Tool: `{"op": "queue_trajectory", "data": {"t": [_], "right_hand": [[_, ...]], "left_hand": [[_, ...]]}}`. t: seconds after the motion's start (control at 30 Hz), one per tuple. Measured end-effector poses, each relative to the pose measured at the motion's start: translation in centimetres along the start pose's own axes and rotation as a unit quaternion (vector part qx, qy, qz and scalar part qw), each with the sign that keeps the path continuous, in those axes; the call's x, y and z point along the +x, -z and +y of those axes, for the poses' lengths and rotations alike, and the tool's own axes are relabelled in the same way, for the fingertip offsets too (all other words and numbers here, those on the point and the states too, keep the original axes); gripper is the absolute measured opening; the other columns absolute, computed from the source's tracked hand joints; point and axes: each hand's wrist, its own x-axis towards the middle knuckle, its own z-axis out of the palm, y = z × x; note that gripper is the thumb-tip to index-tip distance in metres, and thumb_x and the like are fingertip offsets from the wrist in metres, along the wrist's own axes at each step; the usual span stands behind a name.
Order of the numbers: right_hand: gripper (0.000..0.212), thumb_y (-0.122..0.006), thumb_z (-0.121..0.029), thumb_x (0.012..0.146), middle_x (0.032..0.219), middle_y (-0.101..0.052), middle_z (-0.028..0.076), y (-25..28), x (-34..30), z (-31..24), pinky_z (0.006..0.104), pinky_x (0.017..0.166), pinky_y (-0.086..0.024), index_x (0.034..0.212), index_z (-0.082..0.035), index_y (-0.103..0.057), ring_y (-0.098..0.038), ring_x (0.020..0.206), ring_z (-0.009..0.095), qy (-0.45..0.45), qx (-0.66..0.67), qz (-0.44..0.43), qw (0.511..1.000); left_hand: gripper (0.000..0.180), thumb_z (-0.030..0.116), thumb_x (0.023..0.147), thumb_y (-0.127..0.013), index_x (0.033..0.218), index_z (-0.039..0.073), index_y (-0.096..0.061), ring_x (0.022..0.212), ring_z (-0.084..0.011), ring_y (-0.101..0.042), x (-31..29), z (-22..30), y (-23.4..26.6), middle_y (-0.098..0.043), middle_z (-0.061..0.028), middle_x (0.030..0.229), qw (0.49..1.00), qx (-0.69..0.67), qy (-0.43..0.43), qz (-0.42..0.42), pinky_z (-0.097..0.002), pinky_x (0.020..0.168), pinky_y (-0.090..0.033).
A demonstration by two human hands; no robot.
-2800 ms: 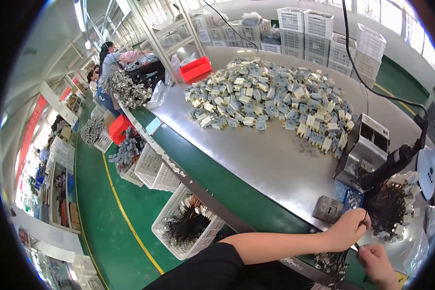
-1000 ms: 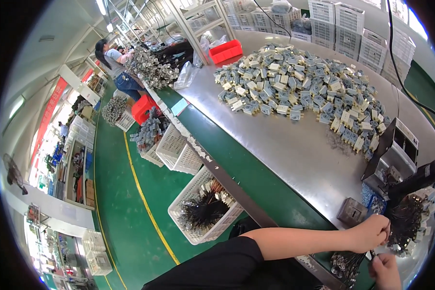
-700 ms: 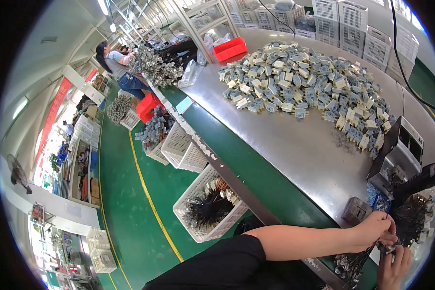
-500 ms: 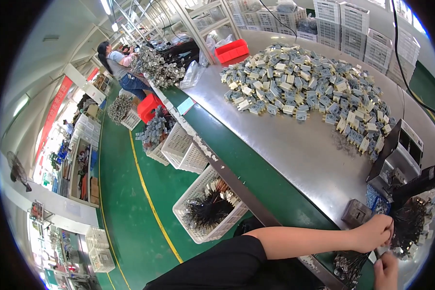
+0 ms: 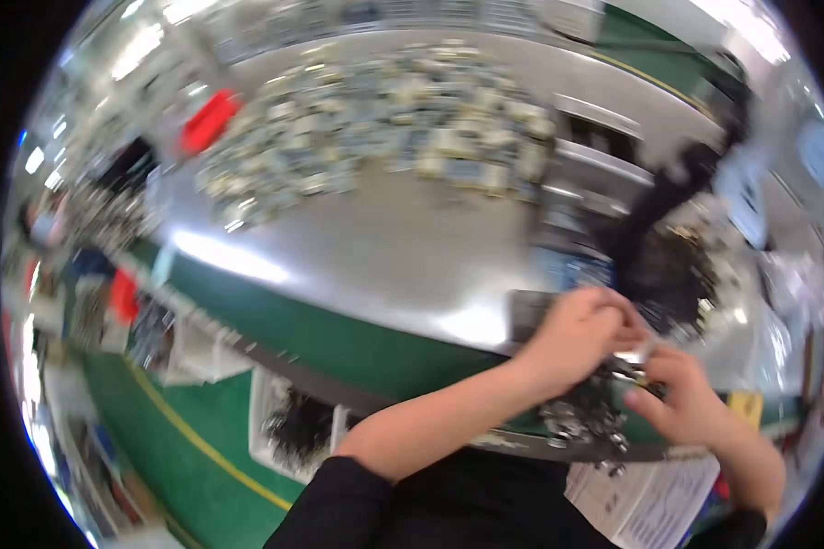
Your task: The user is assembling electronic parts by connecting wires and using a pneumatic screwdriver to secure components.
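Note:
Both my hands meet at the table's front edge, above a heap of shiny metal parts with dark wires. My left hand has its fingers curled closed, pinching something too blurred to name. Close beside it on the right, my right hand bends its thumb and fingers toward a small shiny metal piece; what it grips is smeared. Just behind the left hand stands a small dark metal block. A bundle of black wires with metal ends lies beyond the hands.
A wide pile of grey and cream plastic parts covers the back of the metal table. A red bin stands at the far left. A dark arm-like fixture rises at the right. White baskets stand below the table edge.
My view has swung to the right and blurred, so the table and hands sit nearer the middle. My right hand and forearm now show more fully. The hands stay close together.

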Motion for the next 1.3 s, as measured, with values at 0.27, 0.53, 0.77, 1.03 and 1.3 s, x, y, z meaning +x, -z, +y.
{"op": "queue_trajectory", "data": {"t": [0.27,0.53,0.77,1.03,1.3], "right_hand": [[0.041,-0.067,-0.029,0.1,0.074,-0.053,0.005,-1.5,-1.8,1.9,0.0325,0.056,-0.036,0.068,-0.007,-0.054,-0.049,0.063,0.019,0.033,0.053,0.082,0.995],[0.041,-0.07,-0.032,0.097,0.078,-0.053,0.005,-1.2,-2.1,1.0,0.0357,0.055,-0.039,0.068,-0.008,-0.053,-0.051,0.063,0.023,0.065,-0.046,0.103,0.992],[0.028,-0.08,-0.027,0.065,0.077,-0.051,0.0,-1.0,-1.6,2.7,0.0344,0.057,-0.038,0.069,-0.012,-0.056,-0.052,0.066,0.018,0.283,-0.453,0.26,0.805],[0.043,-0.063,-0.033,0.106,0.068,-0.047,-0.001,0.3,-1.5,0.5,0.032,0.056,-0.038,0.074,-0.005,-0.059,-0.046,0.063,0.01,-0.257,0.366,-0.145,0.883],[0.028,-0.075,-0.024,0.085,0.078,-0.054,0.006,-1.1,-1.6,0.6,0.037,0.057,-0.038,0.07,-0.008,-0.059,-0.052,0.064,0.027,0.22,-0.369,0.224,0.875]], "left_hand": [[0.021,-0.005,0.097,-0.04,0.103,-0.008,-0.06,0.113,-0.0362,-0.072,0.7,0.0,-1.1,-0.066,-0.0191,0.112,1.0,0.023,0.02,-0.001,-0.0491,0.102,-0.06],[0.017,-0.004,0.098,-0.043,0.102,-0.008,-0.06,0.112,-0.036,-0.073,-0.1,-0.5,-1.9,-0.067,-0.0176,0.109,0.999,0.026,0.013,0.036,-0.046,0.1,-0.061],[0.02,-0.004,0.099,-0.04,0.103,-0.008,-0.06,0.116,-0.0351,-0.071,-0.2,-0.7,-2.0,-0.067,-0.019,0.113,0.996,-0.058,0.047,0.038,-0.0459,0.099,-0.062],[0.024,-0.005,0.1,-0.037,0.104,-0.009,-0.06,0.116,-0.032,-0.071,-0.4,-1.4,-2.1,-0.067,-0.0188,0.113,0.983,0.17,-0.065,-0.001,-0.0477,0.104,-0.059],[0.02,0.0,0.101,-0.042,0.103,-0.007,-0.06,0.109,-0.0307,-0.074,0.0,-2.0,-1.1,-0.072,-0.0248,0.11,0.999,-0.039,0.026,0.027,-0.0422,0.102,-0.058]]}}
